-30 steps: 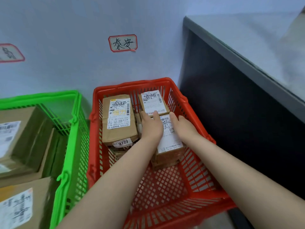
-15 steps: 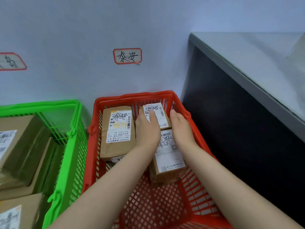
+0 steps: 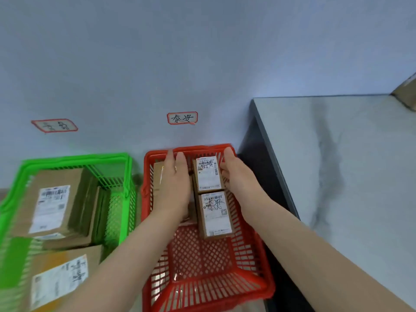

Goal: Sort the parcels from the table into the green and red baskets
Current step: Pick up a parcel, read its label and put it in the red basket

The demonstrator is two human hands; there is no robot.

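Observation:
The red basket (image 3: 266, 287) stands on the floor against the wall. Two small brown parcels with white labels lie in it end to end, the rear one (image 3: 208, 174) and the front one (image 3: 215, 213). My left hand (image 3: 174, 183) hovers flat, fingers straight, over a larger brown parcel (image 3: 157, 176) that it mostly hides. My right hand (image 3: 238, 176) is held with relaxed fingers at the right side of the rear small parcel and grips nothing. The green basket (image 3: 126, 174) to the left holds several larger labelled parcels (image 3: 49, 203).
A grey table (image 3: 337, 165) with a dark side panel stands close to the right of the red basket. A cardboard box corner (image 3: 406, 93) shows at its far right edge. Two red-framed name labels (image 3: 182, 118) are stuck on the wall above the baskets.
Both hands have come off the front small parcel, which now lies free in the red basket, and moved toward the basket's far end. The view has tilted up.

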